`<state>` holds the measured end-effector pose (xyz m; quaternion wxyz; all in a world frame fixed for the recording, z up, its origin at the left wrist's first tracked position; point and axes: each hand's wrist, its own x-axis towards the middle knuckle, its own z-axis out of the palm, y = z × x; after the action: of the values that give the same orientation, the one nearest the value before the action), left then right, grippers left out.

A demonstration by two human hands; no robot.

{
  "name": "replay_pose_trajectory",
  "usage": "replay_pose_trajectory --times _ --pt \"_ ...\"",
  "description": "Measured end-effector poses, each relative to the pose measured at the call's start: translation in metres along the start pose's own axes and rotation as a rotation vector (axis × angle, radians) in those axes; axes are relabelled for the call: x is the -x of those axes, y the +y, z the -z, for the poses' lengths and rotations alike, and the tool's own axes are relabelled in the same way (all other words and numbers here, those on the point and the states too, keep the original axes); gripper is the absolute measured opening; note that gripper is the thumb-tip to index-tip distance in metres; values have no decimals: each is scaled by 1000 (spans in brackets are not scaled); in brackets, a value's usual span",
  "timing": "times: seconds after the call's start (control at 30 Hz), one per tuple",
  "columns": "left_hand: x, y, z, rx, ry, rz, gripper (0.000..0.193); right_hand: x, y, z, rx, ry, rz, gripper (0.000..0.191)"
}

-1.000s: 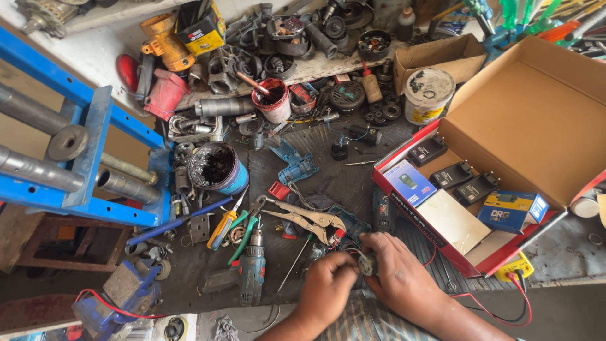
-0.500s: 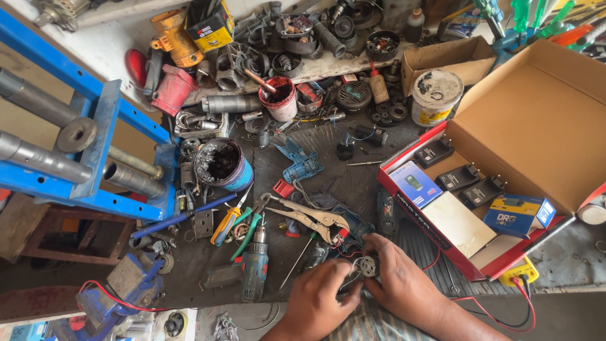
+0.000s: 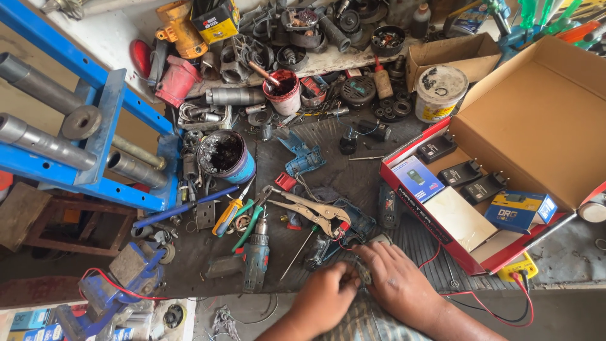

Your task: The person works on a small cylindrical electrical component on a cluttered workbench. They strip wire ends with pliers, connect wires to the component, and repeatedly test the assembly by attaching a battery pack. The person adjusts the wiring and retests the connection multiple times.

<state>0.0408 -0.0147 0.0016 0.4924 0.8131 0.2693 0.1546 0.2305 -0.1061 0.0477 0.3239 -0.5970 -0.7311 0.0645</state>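
My left hand point(image 3: 329, 297) and my right hand point(image 3: 396, 281) meet at the near edge of a cluttered workbench, both closed around a small dark round metal part point(image 3: 363, 273) with thin wires; most of it is hidden by my fingers. Just beyond my hands lie locking pliers point(image 3: 312, 211), a blue-green power drill point(image 3: 255, 256) and a dismantled tool body point(image 3: 344, 230) with red wiring. A red wire point(image 3: 435, 256) runs from near my right hand toward a yellow meter point(image 3: 514, 268).
An open red cardboard box point(image 3: 442, 230) holding small boxes and black chargers sits at right, with a large brown carton point(image 3: 536, 120) behind. A blue press frame point(image 3: 95, 126) stands at left. A grease tub point(image 3: 226, 155), screwdrivers point(image 3: 230, 211) and motor parts fill the bench.
My hands have come closer together around the small part and shifted slightly toward the bench edge; the view has tilted a little. Nothing else on the bench has moved.
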Motion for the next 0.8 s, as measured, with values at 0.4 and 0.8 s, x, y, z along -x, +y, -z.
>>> replay_pose_trajectory --times 0.4,0.8 --pt "20 40 22 -321 108 -261 26 18 -6 -24 -256 -122 -234 82" --pt "43 1 17 -82 62 -109 10 21 -30 -40 -98 -146 -215 80"
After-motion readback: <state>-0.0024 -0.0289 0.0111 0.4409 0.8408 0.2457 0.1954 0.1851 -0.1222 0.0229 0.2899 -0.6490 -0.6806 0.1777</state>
